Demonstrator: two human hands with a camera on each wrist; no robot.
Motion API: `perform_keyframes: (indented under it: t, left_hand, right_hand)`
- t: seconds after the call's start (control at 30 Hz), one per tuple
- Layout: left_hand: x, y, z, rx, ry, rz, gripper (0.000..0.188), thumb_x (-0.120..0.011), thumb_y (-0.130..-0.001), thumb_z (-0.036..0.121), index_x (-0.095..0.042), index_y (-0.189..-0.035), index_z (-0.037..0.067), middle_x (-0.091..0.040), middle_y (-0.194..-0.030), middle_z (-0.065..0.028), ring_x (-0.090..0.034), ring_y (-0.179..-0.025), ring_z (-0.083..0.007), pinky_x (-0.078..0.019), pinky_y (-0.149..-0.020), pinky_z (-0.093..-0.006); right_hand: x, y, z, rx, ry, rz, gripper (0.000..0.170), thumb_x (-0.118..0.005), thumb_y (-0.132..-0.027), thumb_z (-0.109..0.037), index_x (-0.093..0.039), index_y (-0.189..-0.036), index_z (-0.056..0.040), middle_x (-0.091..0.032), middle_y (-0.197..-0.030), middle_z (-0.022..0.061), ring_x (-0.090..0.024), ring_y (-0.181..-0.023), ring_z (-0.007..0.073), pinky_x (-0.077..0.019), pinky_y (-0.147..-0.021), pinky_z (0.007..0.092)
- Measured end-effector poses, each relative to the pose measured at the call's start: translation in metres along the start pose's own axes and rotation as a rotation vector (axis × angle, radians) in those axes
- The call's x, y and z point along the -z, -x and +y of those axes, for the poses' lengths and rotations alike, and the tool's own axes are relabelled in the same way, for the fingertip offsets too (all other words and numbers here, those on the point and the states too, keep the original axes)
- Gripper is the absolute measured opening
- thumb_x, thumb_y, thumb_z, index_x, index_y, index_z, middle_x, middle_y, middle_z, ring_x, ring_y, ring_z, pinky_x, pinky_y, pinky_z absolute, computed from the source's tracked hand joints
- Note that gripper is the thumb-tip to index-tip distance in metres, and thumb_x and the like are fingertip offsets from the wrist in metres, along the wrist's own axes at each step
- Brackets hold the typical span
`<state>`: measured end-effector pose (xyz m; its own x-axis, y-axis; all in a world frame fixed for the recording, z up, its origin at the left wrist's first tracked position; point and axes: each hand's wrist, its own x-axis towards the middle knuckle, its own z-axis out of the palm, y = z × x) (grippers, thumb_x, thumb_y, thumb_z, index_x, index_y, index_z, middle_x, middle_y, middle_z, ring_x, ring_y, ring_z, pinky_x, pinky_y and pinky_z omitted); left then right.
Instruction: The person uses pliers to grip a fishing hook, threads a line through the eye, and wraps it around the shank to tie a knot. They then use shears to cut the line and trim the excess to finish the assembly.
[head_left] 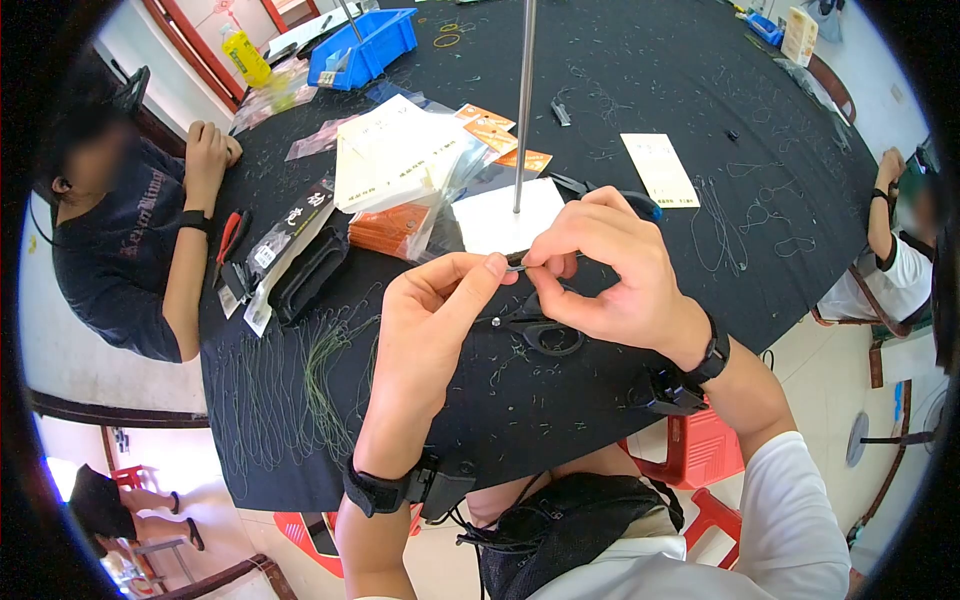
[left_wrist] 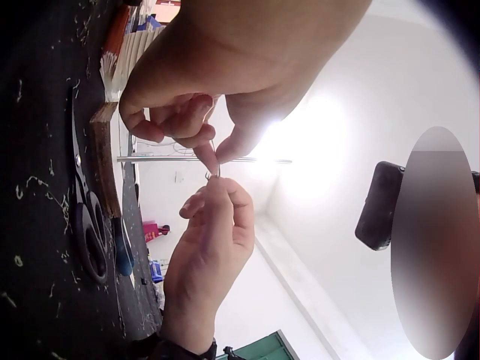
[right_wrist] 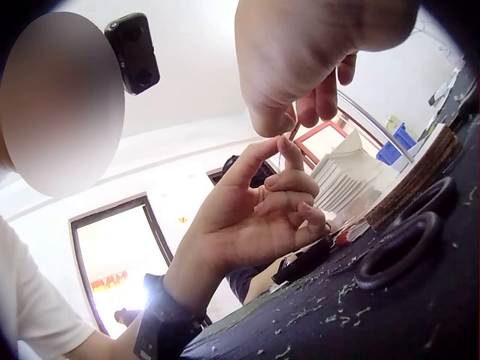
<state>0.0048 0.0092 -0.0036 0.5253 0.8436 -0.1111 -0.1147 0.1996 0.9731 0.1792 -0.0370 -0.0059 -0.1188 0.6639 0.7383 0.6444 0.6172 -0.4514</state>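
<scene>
My left hand (head_left: 425, 310) pinches a small, thin dark hook (head_left: 515, 267) between thumb and index finger, above the near part of the table. My right hand (head_left: 625, 265) meets it fingertip to fingertip, pinching the same small piece from the other side. In the left wrist view a curved metal tip shows between the fingertips of the left and right hands, with a thin line running up from it. Black-handled scissors (head_left: 548, 335) lie below the hands, partly covered by them. Behind the fingertips stands a white-topped block (head_left: 490, 222) with an upright metal rod (head_left: 525, 100).
Green line strands (head_left: 320, 370) spread at left, near a black packet (head_left: 290, 230) and red-handled pliers (head_left: 232, 238). Paper cards (head_left: 395, 150) and orange packets (head_left: 390, 232) pile behind. A blue bin (head_left: 370, 48) stands farther back. People sit at left and right.
</scene>
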Motion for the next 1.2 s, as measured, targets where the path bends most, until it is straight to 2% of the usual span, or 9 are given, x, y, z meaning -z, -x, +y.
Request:
perform_keyframes:
  t: [0.17,0.23,0.3,0.37,0.47,0.57,0.63,0.87,1.2]
  left_hand:
    - [-0.0023,0.0006,0.0018,-0.038,-0.019,0.029,0.019,-0.064,-0.085,0.018,-0.065,-0.089,-0.001,-0.060,-0.072,0.0002,-0.040,-0.057,-0.0009,-0.0318,-0.055,-0.0174]
    - [0.0008,0.0003,0.0002,-0.044,-0.018,0.024,0.017,-0.064,-0.086,0.016,-0.067,-0.086,-0.001,-0.064,-0.076,-0.0001,-0.050,-0.070,-0.0017,-0.0376,-0.062,-0.0168]
    - [-0.0010,-0.0002,-0.0002,-0.071,-0.035,0.038,0.016,-0.064,-0.085,0.015,-0.067,-0.085,-0.001,-0.063,-0.076,0.0001,-0.050,-0.069,-0.0016,-0.0375,-0.062,-0.0165]
    - [-0.0026,-0.0009,-0.0004,-0.097,-0.051,0.053,0.015,-0.064,-0.085,0.014,-0.067,-0.085,-0.001,-0.063,-0.076,0.0004,-0.050,-0.069,-0.0015,-0.0374,-0.062,-0.0163]
    - [-0.0030,-0.0014,-0.0004,-0.157,-0.101,0.097,0.013,-0.065,-0.085,0.012,-0.066,-0.083,-0.001,-0.059,-0.069,0.0035,-0.047,-0.063,0.0002,-0.0340,-0.057,-0.0154]
    - [-0.0022,0.0002,0.0004,-0.171,-0.210,0.098,0.014,-0.063,-0.086,0.012,-0.065,-0.083,-0.002,-0.064,-0.077,-0.0009,-0.052,-0.070,-0.0020,-0.0382,-0.064,-0.0164]
    - [-0.0049,0.0006,0.0000,-0.207,-0.168,0.121,0.012,-0.066,-0.084,0.010,-0.064,-0.080,-0.001,-0.051,-0.060,0.0085,-0.038,-0.054,0.0029,-0.0241,-0.048,-0.0150]
    - [-0.0057,0.0016,0.0002,-0.234,-0.207,0.109,0.010,-0.066,-0.084,0.009,-0.065,-0.080,-0.001,-0.049,-0.060,0.0085,-0.036,-0.054,0.0026,-0.0232,-0.048,-0.0153]
    - [-0.0066,0.0015,-0.0014,-0.284,-0.292,0.131,0.007,-0.067,-0.082,0.008,-0.067,-0.081,0.000,-0.045,-0.059,0.0088,-0.033,-0.055,0.0017,-0.0220,-0.048,-0.0159]
  right_hand:
    - [0.0013,0.0018,0.0019,-0.101,-0.097,-0.040,0.017,-0.067,-0.069,-0.003,-0.059,-0.080,-0.0121,-0.051,-0.061,-0.0049,-0.050,-0.052,0.0092,-0.0359,-0.066,0.0260]
    - [0.0018,0.0020,0.0018,-0.124,-0.130,-0.056,0.014,-0.066,-0.071,-0.003,-0.059,-0.080,-0.0103,-0.052,-0.062,-0.0037,-0.052,-0.054,0.0093,-0.0376,-0.065,0.0259]
    - [0.0008,0.0019,0.0014,-0.146,-0.164,-0.072,0.011,-0.065,-0.074,-0.003,-0.058,-0.080,-0.0084,-0.054,-0.063,-0.0026,-0.053,-0.055,0.0094,-0.0393,-0.064,0.0257]
    - [-0.0025,0.0018,0.0009,-0.290,-0.436,-0.055,0.006,-0.063,-0.078,-0.003,-0.058,-0.079,-0.0041,-0.057,-0.065,0.0008,-0.055,-0.057,0.0100,-0.0428,-0.059,0.0245]
    - [-0.0031,0.0021,0.0017,-0.272,-0.424,-0.065,0.004,-0.061,-0.080,-0.002,-0.057,-0.078,-0.0011,-0.057,-0.065,0.0034,-0.056,-0.058,0.0106,-0.0445,-0.055,0.0230]
    - [-0.0001,0.0011,0.0014,-0.232,-0.355,-0.082,0.004,-0.062,-0.079,-0.002,-0.058,-0.078,-0.0019,-0.058,-0.065,0.0028,-0.056,-0.058,0.0103,-0.0438,-0.057,0.0233]
    - [-0.0009,0.0015,0.0019,-0.231,-0.340,-0.082,0.005,-0.062,-0.078,-0.003,-0.057,-0.076,-0.0024,-0.057,-0.064,0.0027,-0.056,-0.058,0.0108,-0.0429,-0.057,0.0241]
    - [-0.0014,0.0028,0.0036,-0.199,-0.253,-0.076,0.010,-0.063,-0.075,-0.005,-0.054,-0.071,-0.0054,-0.055,-0.061,0.0016,-0.053,-0.054,0.0135,-0.0375,-0.061,0.0275]
    - [0.0013,0.0025,0.0025,-0.198,-0.201,-0.106,0.011,-0.064,-0.073,-0.006,-0.054,-0.071,-0.0079,-0.053,-0.060,-0.0011,-0.053,-0.053,0.0116,-0.0374,-0.065,0.0266]
